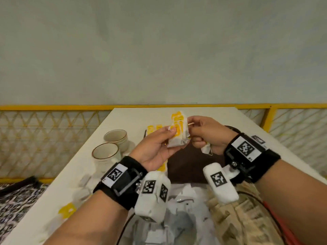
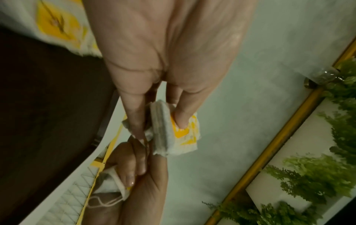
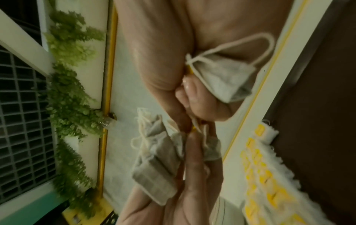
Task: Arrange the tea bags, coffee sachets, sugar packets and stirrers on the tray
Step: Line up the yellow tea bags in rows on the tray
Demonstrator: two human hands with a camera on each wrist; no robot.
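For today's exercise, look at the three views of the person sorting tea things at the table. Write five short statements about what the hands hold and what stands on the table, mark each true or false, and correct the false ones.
1. The left hand holds a stack of tea bags. True.
2. The right hand is empty. False: its curled fingers keep a single tea bag in their grip.
3. Two cups stand on the table. True.
4. The cups are to the person's right. False: they are on the left side.
5. The held stack rests on the brown tray. False: it is held up above it.
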